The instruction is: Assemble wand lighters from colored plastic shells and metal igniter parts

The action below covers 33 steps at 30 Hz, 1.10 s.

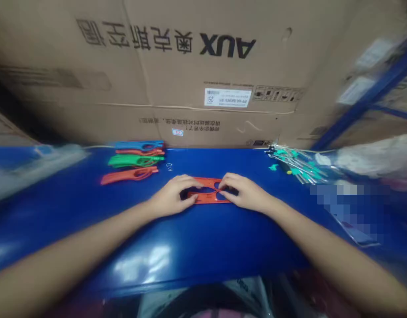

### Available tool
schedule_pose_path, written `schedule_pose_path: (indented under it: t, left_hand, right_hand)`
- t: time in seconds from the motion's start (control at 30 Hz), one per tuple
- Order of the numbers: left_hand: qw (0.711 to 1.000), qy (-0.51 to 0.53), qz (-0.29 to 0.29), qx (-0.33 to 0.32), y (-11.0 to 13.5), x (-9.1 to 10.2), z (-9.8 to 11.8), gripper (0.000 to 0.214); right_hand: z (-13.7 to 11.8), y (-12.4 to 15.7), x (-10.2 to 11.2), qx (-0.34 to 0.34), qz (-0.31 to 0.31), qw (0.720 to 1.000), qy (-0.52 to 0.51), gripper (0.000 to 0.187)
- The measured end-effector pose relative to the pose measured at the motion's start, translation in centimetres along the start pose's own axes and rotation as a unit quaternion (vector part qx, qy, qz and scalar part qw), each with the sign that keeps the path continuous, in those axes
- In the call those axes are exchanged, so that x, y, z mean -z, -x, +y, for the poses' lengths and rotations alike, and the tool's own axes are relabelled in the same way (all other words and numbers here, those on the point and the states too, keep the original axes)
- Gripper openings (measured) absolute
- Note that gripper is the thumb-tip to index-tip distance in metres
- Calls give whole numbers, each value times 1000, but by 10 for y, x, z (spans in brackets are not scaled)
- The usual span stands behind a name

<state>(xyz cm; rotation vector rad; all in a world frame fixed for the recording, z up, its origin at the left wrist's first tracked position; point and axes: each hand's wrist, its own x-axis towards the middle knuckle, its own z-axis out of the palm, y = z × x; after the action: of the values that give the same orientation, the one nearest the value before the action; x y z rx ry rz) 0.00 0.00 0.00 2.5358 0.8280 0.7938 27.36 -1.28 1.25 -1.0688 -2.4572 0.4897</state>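
Observation:
A flat red plastic piece (208,195) with oval cut-outs lies on the blue table (203,238) in the middle. My left hand (173,195) grips its left end, fingers curled over it. My right hand (245,192) pinches its right end the same way. Both hands rest on the table top. To the back left lie similar plastic pieces in a loose row: a blue one (140,145), a green one (133,160) and a red one (129,175).
A big cardboard box (203,70) printed "AUX" stands right behind the table. Clear bags with teal parts (298,165) lie at the back right. A plastic bag (31,165) lies at the left. A blue shelf post (365,101) rises at the right.

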Motion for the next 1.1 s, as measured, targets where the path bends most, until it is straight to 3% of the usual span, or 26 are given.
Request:
schedule_pose_path:
  t: [0.17, 0.33, 0.47, 0.6, 0.67, 0.8, 0.93, 1.1]
  left_hand:
    - [1000, -2, 6, 1, 2, 0, 0, 31]
    - [1000, -13, -19, -3, 3, 5, 5, 28]
    - [998, -46, -31, -24, 3, 6, 6, 29]
    - [997, -63, -41, -36, 3, 5, 3, 26]
    - [997, -63, -39, -38, 3, 5, 2, 26]
    - [996, -66, -35, -44, 4, 5, 1, 24]
    - [996, -68, -30, -51, 4, 5, 1, 24]
    - [995, -75, -22, -61, 4, 4, -3, 26]
  right_hand:
    - [-1, 3, 4, 14, 12, 1000, 7, 11]
    - [-3, 3, 11, 29, 4, 999, 37, 36]
    - [14, 3, 35, -7, 93, 986, 138, 37]
    - [44, 15, 73, -139, 203, 935, 257, 39]
    - [59, 26, 89, -311, 176, 879, 316, 40]
    - [87, 50, 108, -463, 121, 824, 302, 39]
    - [107, 62, 116, -540, 84, 794, 267, 44]
    - [116, 66, 119, -574, 106, 773, 249, 37]
